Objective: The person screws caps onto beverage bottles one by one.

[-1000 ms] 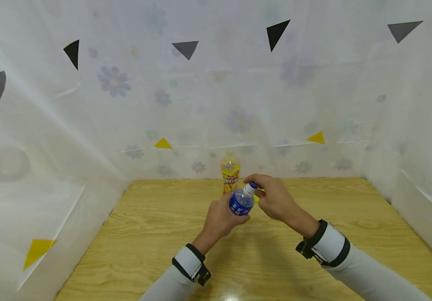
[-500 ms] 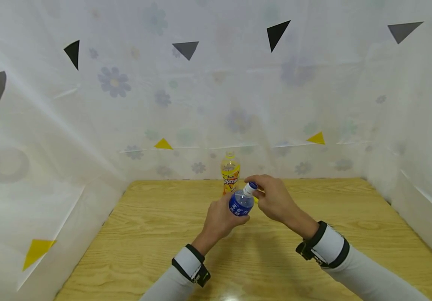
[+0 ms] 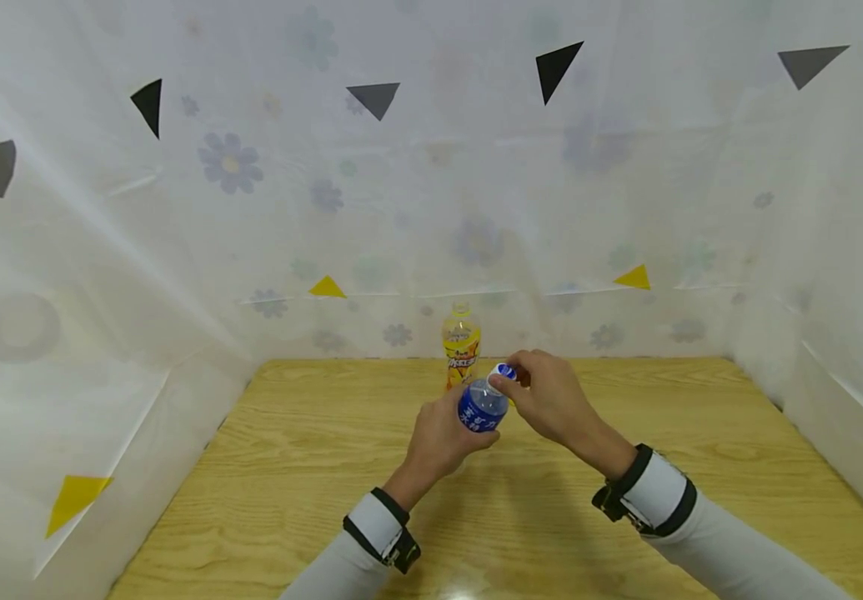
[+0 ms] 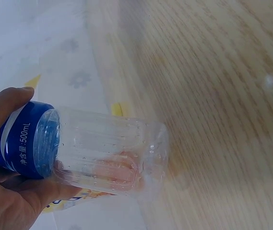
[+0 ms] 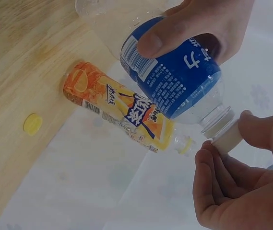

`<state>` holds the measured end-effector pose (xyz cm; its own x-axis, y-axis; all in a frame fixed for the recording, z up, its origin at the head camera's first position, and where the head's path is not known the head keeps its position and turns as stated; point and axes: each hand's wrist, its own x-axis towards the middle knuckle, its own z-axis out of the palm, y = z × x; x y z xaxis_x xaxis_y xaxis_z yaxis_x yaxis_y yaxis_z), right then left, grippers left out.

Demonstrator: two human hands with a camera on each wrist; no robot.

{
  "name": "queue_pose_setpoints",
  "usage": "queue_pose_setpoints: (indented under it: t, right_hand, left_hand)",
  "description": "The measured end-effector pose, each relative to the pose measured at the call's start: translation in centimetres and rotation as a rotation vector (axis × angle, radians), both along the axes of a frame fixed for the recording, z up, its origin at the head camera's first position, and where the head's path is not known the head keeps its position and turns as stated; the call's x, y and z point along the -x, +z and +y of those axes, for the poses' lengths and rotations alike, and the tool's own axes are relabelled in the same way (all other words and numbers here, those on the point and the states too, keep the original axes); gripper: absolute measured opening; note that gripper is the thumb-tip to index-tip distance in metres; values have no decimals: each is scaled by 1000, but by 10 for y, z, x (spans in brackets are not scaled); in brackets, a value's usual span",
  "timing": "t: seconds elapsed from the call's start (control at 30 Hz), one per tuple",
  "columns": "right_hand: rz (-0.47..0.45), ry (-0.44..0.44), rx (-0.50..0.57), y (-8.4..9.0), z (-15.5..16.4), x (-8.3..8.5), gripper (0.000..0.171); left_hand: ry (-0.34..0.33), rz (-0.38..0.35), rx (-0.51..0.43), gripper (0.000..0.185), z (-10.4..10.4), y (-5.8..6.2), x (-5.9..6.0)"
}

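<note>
The wooden table [image 3: 311, 467] lies bare on both sides of the hands, curtained on three sides. The left hand [image 3: 442, 437] grips a clear blue-labelled bottle [image 3: 482, 404], raised and tilted. The right hand [image 3: 551, 400] pinches its white cap [image 3: 504, 372]. Beyond them stands an orange bottle [image 3: 461, 343], its yellow cap [image 5: 32, 123] on the table beside it.

Place: I read this as a staged recording booth, not a home or shop.
Walls: I see thin white sheeting [image 3: 371, 208] on three sides, printed with faint flowers, filling the upper frame.
Markers: black, grey and yellow triangles [image 3: 555, 68] are stuck across the sheeting.
Surface: a light wooden table [image 3: 288, 467] fills the lower frame.
Props: one orange drink bottle [image 3: 461, 343] stands at centre, against the back wall.
</note>
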<state>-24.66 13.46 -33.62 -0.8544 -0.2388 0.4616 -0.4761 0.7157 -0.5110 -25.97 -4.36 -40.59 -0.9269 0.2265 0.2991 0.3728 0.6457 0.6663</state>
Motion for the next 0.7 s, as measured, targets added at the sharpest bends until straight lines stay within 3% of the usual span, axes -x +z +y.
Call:
queue_pose_setpoints:
  t: [0.33, 0.57, 0.7]
  right_hand:
    - [-21, -10, 2, -3, 0, 2, 30]
    - [-95, -10, -30, -1, 1, -3, 62]
    - [-77, 15, -45, 1, 3, -5, 63]
  left_hand:
    - [2, -13, -6, 74, -1, 0, 0]
    - [3, -16, 0, 74, -2, -1, 0]
    - [-2, -11, -2, 75, -1, -1, 1]
